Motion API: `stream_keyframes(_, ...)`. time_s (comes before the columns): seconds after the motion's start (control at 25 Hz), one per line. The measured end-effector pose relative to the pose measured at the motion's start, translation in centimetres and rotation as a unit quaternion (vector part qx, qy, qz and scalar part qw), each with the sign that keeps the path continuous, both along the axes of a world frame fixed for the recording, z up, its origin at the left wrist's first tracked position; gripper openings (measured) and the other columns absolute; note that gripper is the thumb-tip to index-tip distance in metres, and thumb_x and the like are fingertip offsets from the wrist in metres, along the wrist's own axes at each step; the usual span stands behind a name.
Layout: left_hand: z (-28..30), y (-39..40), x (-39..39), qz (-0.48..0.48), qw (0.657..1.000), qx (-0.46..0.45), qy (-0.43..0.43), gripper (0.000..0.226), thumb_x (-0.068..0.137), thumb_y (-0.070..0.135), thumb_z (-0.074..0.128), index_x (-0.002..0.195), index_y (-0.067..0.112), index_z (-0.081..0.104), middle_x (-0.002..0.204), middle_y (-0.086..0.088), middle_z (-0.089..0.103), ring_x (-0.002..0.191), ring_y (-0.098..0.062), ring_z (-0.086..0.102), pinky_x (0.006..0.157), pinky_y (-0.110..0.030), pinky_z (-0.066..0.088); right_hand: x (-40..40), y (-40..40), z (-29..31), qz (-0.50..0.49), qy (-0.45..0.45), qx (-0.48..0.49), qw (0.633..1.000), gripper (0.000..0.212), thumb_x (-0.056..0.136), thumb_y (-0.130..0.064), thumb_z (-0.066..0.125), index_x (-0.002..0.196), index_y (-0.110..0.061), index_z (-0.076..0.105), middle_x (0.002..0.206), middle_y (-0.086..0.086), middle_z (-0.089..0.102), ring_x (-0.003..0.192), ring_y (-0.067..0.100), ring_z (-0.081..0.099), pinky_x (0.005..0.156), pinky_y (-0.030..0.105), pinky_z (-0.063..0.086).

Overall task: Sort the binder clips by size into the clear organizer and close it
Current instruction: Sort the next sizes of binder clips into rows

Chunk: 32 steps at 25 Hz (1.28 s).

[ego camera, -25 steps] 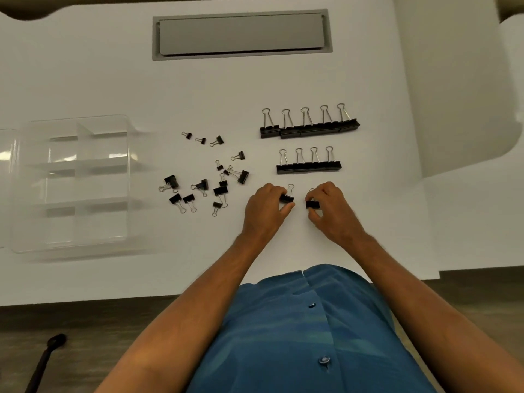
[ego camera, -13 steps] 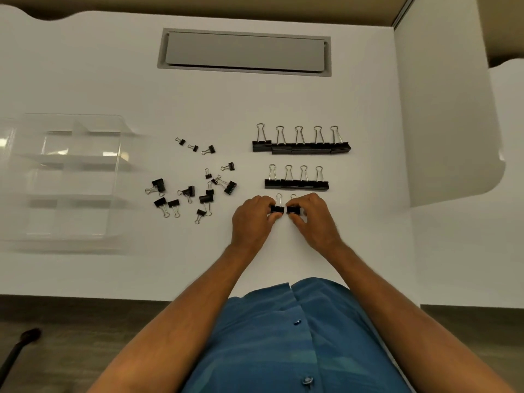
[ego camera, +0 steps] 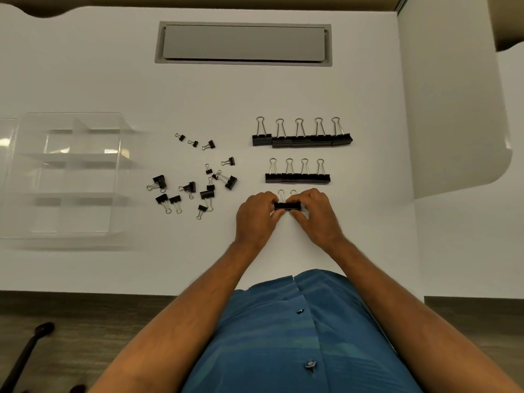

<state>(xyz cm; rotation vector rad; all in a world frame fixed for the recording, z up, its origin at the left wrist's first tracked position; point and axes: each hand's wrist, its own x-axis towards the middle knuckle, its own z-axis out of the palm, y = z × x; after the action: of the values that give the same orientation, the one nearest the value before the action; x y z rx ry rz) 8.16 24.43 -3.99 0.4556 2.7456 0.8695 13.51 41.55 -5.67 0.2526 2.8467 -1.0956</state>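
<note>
Both hands meet at the middle of the white table (ego camera: pixel 85 66), near its front edge. Left hand (ego camera: pixel 256 215) pinches one small binder clip (ego camera: pixel 280 206) between thumb and curled fingers; right hand (ego camera: pixel 314 212) pinches a second clip (ego camera: pixel 295 206), the two black bodies touching side by side. Just behind them lies a row of four medium clips (ego camera: pixel 297 177), and behind that a row of five large clips (ego camera: pixel 302 139). Left of the hands, a loose scatter of small clips (ego camera: pixel 198 180) lies unsorted. Near the left edge sits the clear organizer (ego camera: pixel 68 177), its lid open and its compartments holding no clips. A grey hatch (ego camera: pixel 243 42) is set in toward the back edge.
</note>
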Motion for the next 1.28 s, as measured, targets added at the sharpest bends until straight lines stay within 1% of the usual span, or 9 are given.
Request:
stream_keyframes(0.2, -0.1, -0.2, 0.2, -0.008, 1.000, 0.011, -0.010, 0.023, 0.087, 0.036, 0.073, 0.103, 0.020, 0.065, 0.087, 0.005, 0.063, 0.078, -0.010, 0.051, 0.069, -0.032, 0.049, 0.0, -0.2, 0.2, -0.010, 0.005, -0.013, 1.000, 0.035, 0.090, -0.022, 0.074, 0.123, -0.021, 0.066, 0.114, 0.000, 0.058, 0.105, 0.010, 0.045, 0.089, 0.025, 0.044)
stream_keyframes(0.44, 1.8, -3.5, -1.1, -0.010, 0.986, 0.095, -0.140, 0.026, 0.092, 0.032, 0.067, 0.117, 0.026, 0.062, 0.093, 0.011, 0.062, 0.082, -0.007, 0.058, 0.075, -0.028, 0.054, 0.6, -2.6, 2.5, -0.094, 0.072, 0.001, 0.993, 0.031, 0.088, -0.015, 0.073, 0.118, -0.017, 0.064, 0.113, 0.001, 0.051, 0.107, 0.014, 0.048, 0.084, 0.031, 0.053)
stream_keyframes(0.56, 2.2, -7.6, -1.9, 0.025, 0.992, 0.088, -0.089, 0.018, 0.094, 0.031, 0.062, 0.112, 0.029, 0.063, 0.096, 0.013, 0.060, 0.081, -0.005, 0.056, 0.072, -0.023, 0.051, -0.8, -5.2, 4.3, -0.061, 0.103, 0.001, 0.993, 0.022, 0.091, -0.012, 0.066, 0.112, -0.017, 0.065, 0.111, 0.000, 0.053, 0.105, 0.017, 0.052, 0.080, 0.027, 0.051)
stream_keyframes(0.72, 2.1, -13.0, -3.6, 0.069, 0.995, 0.069, -0.031, 0.017, 0.094, 0.025, 0.061, 0.110, 0.026, 0.064, 0.104, 0.010, 0.059, 0.093, -0.006, 0.054, 0.077, -0.025, 0.051, -4.2, -9.3, 5.5, 0.032, 0.056, -0.026, 0.998, 0.022, 0.096, -0.016, 0.060, 0.116, -0.023, 0.062, 0.111, -0.008, 0.054, 0.097, 0.009, 0.055, 0.077, 0.028, 0.054)
stream_keyframes(0.8, 2.0, -14.8, -4.6, 0.080, 0.995, 0.059, -0.019, 0.018, 0.093, 0.023, 0.061, 0.111, 0.023, 0.065, 0.108, 0.008, 0.059, 0.100, -0.010, 0.055, 0.082, -0.029, 0.052, -5.9, -11.1, 5.3, 0.085, 0.045, -0.005, 0.995, 0.029, 0.096, -0.017, 0.060, 0.125, -0.023, 0.058, 0.123, -0.006, 0.054, 0.111, 0.011, 0.052, 0.089, 0.029, 0.052)
stream_keyframes(0.88, 2.1, -15.8, -5.4, 0.064, 0.997, 0.047, -0.007, 0.021, 0.094, 0.020, 0.062, 0.114, 0.020, 0.065, 0.112, 0.003, 0.059, 0.106, -0.014, 0.054, 0.087, -0.032, 0.051, -7.5, -12.7, 4.6, 0.123, 0.031, 0.039, 0.991, 0.042, 0.096, -0.015, 0.061, 0.136, -0.019, 0.053, 0.144, 0.001, 0.047, 0.131, 0.019, 0.042, 0.104, 0.027, 0.041)
stream_keyframes(0.96, 2.1, -16.0, -6.0, 0.027, 0.999, 0.026, -0.001, 0.025, 0.095, 0.016, 0.060, 0.120, 0.017, 0.063, 0.115, -0.002, 0.058, 0.109, -0.019, 0.053, 0.088, -0.033, 0.049, -8.3, -13.7, 3.7, 0.139, 0.010, 0.069, 0.988, 0.050, 0.095, -0.009, 0.061, 0.143, -0.014, 0.049, 0.155, 0.006, 0.039, 0.140, 0.025, 0.034, 0.109, 0.032, 0.034)
stream_keyframes(1.12, 1.3, -15.6, -6.7, -0.056, 0.998, -0.022, 0.004, 0.036, 0.092, 0.002, 0.058, 0.125, 0.015, 0.064, 0.113, -0.008, 0.056, 0.103, -0.025, 0.052, 0.080, -0.039, 0.052, -7.3, -14.5, 2.2, 0.129, -0.007, 0.099, 0.987, 0.049, 0.092, 0.002, 0.061, 0.139, -0.006, 0.054, 0.149, 0.016, 0.045, 0.136, 0.034, 0.040, 0.110, 0.045, 0.043)
stream_keyframes(1.28, 0.6, -16.0, -7.4, -0.093, 0.995, -0.040, 0.025, 0.042, 0.086, -0.006, 0.059, 0.123, 0.014, 0.063, 0.106, -0.009, 0.058, 0.094, -0.027, 0.054, 0.069, -0.041, 0.052, -6.0, -14.7, 1.6, 0.107, 0.014, 0.123, 0.986, 0.043, 0.090, 0.007, 0.062, 0.132, -0.004, 0.060, 0.135, 0.019, 0.055, 0.122, 0.037, 0.049, 0.100, 0.046, 0.050)
